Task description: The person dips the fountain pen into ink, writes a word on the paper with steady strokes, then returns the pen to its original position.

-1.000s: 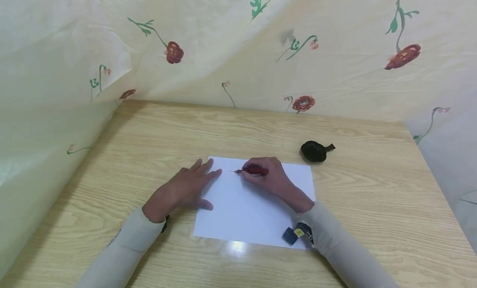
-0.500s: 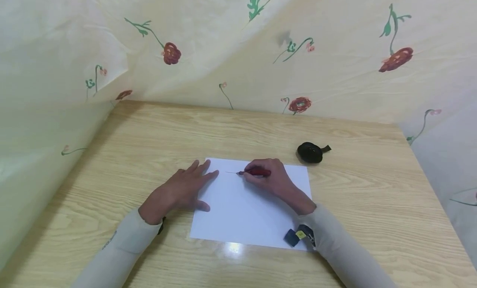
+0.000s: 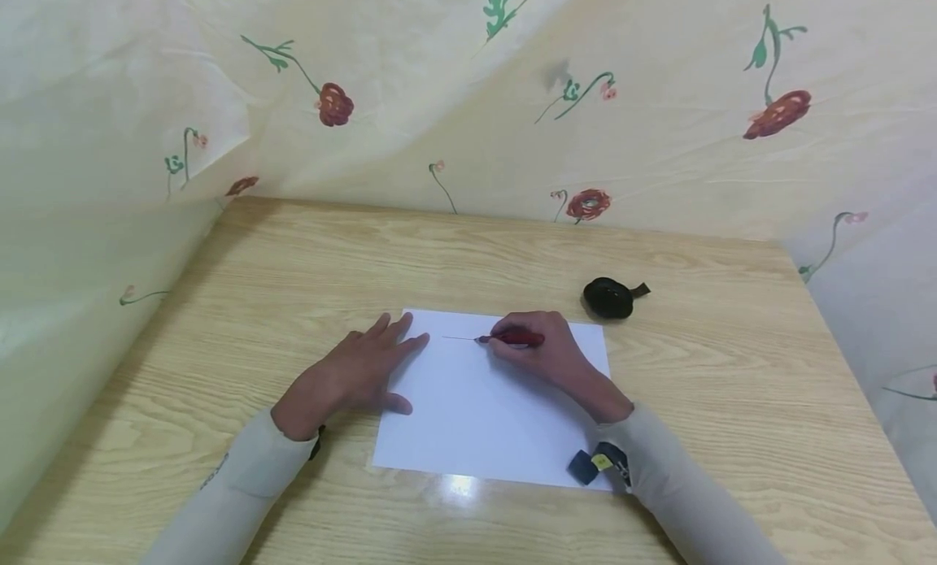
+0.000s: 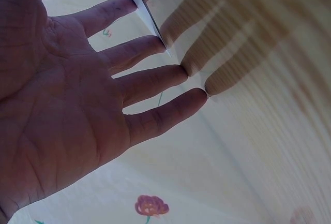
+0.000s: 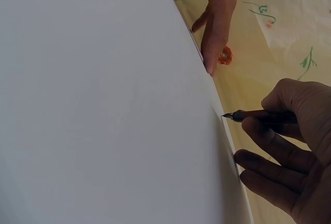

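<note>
A sheet of white paper (image 3: 468,423) lies on the wooden table. My left hand (image 3: 362,371) rests at its left edge, fingers spread and fairly straight; in the left wrist view some fingertips (image 4: 155,43) touch the paper's edge and others the wood. With my right hand (image 3: 556,354) I pinch a dark red fountain pen (image 3: 523,337) between thumb and fingers. Its metal nib (image 5: 227,116) meets the upper part of the sheet in the right wrist view. A thin, nearly level line (image 3: 457,338) runs left from the nib.
Beyond the sheet's upper right corner sits a small black dish-like object (image 3: 609,298) with a short tab. A flower-patterned cloth (image 3: 410,126) hangs behind the table (image 3: 329,256) and along its sides. A dark wrist device (image 3: 586,466) hangs over the paper's lower right.
My right hand and the pen have moved a little to the right, and the drawn line has grown longer. The left hand stays in place on the paper; the head view has shifted slightly.
</note>
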`<state>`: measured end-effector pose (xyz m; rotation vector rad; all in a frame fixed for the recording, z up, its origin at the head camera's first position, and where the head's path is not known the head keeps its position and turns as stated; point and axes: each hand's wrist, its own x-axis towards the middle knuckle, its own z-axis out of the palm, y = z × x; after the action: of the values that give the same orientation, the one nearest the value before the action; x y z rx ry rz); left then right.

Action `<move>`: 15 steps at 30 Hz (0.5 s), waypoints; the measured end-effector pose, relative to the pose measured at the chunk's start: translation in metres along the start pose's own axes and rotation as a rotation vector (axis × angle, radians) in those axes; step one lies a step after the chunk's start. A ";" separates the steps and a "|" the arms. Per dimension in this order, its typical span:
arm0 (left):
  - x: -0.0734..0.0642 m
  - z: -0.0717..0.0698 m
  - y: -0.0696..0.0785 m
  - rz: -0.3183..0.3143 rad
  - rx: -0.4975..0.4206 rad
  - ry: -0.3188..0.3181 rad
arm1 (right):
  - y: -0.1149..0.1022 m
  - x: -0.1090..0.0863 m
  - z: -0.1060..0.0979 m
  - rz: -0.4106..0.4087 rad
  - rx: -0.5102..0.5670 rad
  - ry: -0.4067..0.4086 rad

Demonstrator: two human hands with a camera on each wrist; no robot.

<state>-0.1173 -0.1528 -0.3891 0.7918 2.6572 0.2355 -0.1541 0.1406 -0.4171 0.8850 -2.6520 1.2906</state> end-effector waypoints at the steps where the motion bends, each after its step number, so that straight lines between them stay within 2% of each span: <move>1: 0.000 0.000 0.000 0.002 0.002 0.001 | 0.000 0.000 -0.001 0.001 -0.002 0.000; 15: 0.000 0.000 0.000 0.005 0.005 0.005 | 0.002 -0.007 -0.007 0.048 0.002 -0.009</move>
<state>-0.1173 -0.1530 -0.3894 0.8002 2.6621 0.2332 -0.1511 0.1496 -0.4164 0.8341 -2.6961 1.3027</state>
